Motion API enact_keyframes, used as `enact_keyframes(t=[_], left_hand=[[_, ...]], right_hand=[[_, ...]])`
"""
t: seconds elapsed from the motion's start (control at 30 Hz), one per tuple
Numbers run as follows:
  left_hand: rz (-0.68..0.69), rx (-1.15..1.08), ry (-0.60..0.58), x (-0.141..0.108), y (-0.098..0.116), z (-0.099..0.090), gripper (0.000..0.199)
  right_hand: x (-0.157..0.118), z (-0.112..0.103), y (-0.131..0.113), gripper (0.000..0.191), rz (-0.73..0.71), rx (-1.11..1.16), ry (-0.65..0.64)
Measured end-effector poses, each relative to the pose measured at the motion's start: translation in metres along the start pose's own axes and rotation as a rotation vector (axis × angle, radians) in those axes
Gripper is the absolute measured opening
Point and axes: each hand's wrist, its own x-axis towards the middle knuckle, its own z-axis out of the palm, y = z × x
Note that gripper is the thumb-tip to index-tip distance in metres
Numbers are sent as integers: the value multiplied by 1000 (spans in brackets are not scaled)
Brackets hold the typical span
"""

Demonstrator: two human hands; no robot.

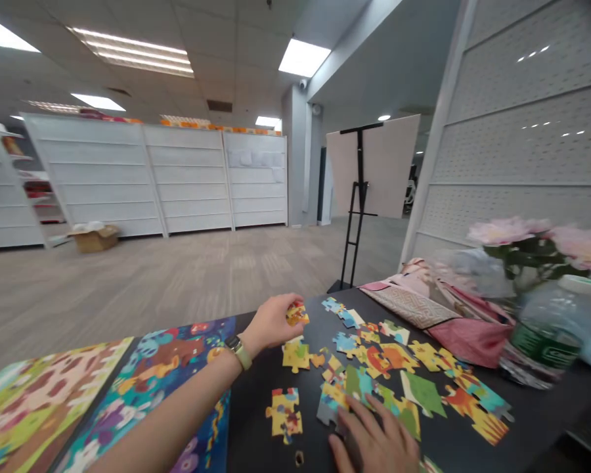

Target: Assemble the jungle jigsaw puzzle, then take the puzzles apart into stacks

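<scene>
two bare hands worked over scattered jigsaw pieces on a dark table [256, 394]. the left hand [266, 325] had its fingers pinched around a red-and-yellow jigsaw piece [298, 314], just above the table's far edge. the right hand [379, 437] lay low with fingers spread, tips at a grey-and-yellow piece [329, 402]; whether they pressed on it could not be told.

the assembly looked partial: an orange-and-yellow cluster [393, 358] seemed joined, and a small yellow-and-red group [284, 414] stood apart, but no whole picture was formed from them. several other pieces, such as a green one [423, 394], seemed left to place. two colourful illustrated panels [177, 368] lay to the left, perhaps complete; whether printed or assembled was unclear.

a plastic water bottle [551, 335] wore a green label [542, 355] with white lettering too blurred to read; no brand was legible anywhere.
</scene>
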Motion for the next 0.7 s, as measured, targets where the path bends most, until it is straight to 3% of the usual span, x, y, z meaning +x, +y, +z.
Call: enact_keyframes(t=[0.1,0.17,0.27,0.4,0.53,0.7], left_hand=[[33,-75,-42,-74,-1,-23,49],[24,-180,-62,-117,-1,-28,50],[29,-213,-123,-154,-1,-22,53],[43,-212,-117,-159,-2,-12,46],[75,-245,-96,-157,-5,-9,30],[72,-204,-102,-160,-3,-12,19]], right_hand=[[1,-4,0,27,59,-22,8],[6,-11,-6,29,60,-2,26],[19,-25,-17,28,38,40,49],[33,-35,-37,24,-84,134,-27],[38,-31,-56,33,-233,220,-178],[35,-26,-61,40,-250,221,-261]])
